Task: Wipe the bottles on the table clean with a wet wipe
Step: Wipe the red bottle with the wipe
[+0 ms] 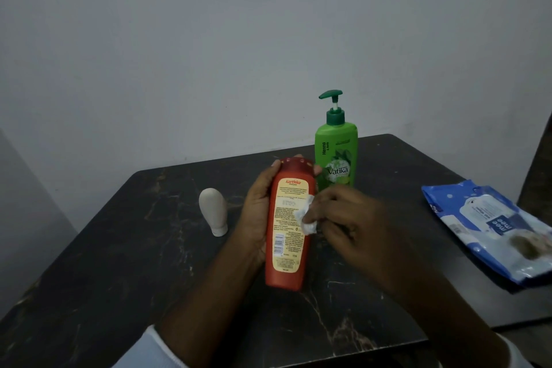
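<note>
Our white sleeve (149, 349) lies nearest. Our left hand (257, 212) wraps its fingers round the red bottle (288, 227), cap end away from us, over the dark table (119, 248). Our right hand (343, 227) pinches a crumpled wipe (306, 218) against its label. The green bottle (336, 155) stands just behind. The white bottle (212, 210) stands cap-down at left, and the wipe pack (490, 227) lies at right.

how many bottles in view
3: a red bottle gripped in the left hand, a green pump bottle standing behind it, a small white bottle standing cap-down at the left. None seems hidden.
</note>
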A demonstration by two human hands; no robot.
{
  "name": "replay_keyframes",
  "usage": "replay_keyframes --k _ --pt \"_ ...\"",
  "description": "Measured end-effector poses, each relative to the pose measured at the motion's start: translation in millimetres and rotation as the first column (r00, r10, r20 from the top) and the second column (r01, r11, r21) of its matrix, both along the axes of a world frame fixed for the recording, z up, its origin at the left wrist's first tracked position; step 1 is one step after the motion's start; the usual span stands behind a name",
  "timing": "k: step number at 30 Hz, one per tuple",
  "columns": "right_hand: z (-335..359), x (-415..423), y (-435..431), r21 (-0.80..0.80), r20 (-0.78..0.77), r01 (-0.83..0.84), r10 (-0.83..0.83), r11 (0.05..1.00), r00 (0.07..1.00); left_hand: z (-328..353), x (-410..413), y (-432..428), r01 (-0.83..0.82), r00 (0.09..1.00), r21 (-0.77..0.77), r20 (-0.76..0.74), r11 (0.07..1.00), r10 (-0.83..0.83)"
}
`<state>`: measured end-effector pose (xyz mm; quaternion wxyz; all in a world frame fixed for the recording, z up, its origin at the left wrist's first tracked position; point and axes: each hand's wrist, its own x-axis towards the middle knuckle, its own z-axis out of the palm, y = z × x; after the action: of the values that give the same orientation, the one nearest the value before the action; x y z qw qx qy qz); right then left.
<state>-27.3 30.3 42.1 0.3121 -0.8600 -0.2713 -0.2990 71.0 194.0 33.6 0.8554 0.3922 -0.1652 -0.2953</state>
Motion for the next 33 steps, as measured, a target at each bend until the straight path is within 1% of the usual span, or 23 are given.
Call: replay_keyframes --k 5,8,11,13,14,17,19,21,23,25,28,29,31,33 --pt "4 -8 2 -0.159 -0.112 -0.121 0.104 0.980 0.988 1 5 5 -0.028 1.000 -0.045 -0.002 0.999 0.028" --pt "9 -14 2 -0.194 -0.177 -0.213 0.180 0.958 0.968 -2 8 8 -0.070 0.998 -0.092 -0.014 0.993 0.069" --pt "13 -17 2 -0.205 -0.209 -0.267 0.225 0.942 0.952 -4 7 6 -0.019 1.000 -0.096 -0.023 0.995 0.017" --pt "12 -18 4 -0.174 -0.201 -0.235 0.199 0.956 0.959 -3 6 4 -0.014 1.000 -0.055 0.002 0.998 0.014" --pt "10 -17 6 -0.157 -0.188 -0.192 0.162 0.969 0.969 -2 5 2 -0.011 1.000 -0.038 0.023 0.999 0.012" --pt "4 -13 9 -0.103 -0.115 -0.021 0.009 0.994 0.993 -1 0 -2 -0.013 0.998 -0.012 0.059 1.000 0.014" --pt "1 -9 7 -0.017 -0.046 0.087 -0.087 0.996 0.995 -2 -5 -6 0.014 0.997 0.003 0.075 1.000 -0.014" --pt "-1 -4 3 0.082 0.038 0.193 -0.196 0.978 0.980 -4 -10 -10 0.017 0.995 0.087 0.099 0.996 -0.026" --pt "-2 -1 -3 0.158 0.100 0.292 -0.309 0.943 0.946 -3 -15 -13 0.008 0.992 0.161 0.126 0.987 -0.028" --pt "-2 1 -6 0.202 0.123 0.363 -0.391 0.910 0.912 -1 -20 -15 0.049 0.988 0.156 0.134 0.987 -0.070" --pt "-3 -1 0 0.215 0.164 0.366 -0.403 0.905 0.900 4 -25 -15 0.075 0.991 0.093 0.107 0.993 -0.085" --pt "-3 -2 3 0.207 0.187 0.344 -0.382 0.916 0.905 5 -26 -14 0.053 0.992 0.100 0.112 0.994 -0.064" --pt "-2 -5 9 0.156 0.229 0.265 -0.296 0.952 0.927 5 -26 -11 -0.004 0.988 0.162 0.154 0.987 -0.022" --pt "-1 -6 11 0.095 0.241 0.221 -0.238 0.971 0.941 6 -27 -9 -0.020 0.984 0.198 0.178 0.980 -0.016"
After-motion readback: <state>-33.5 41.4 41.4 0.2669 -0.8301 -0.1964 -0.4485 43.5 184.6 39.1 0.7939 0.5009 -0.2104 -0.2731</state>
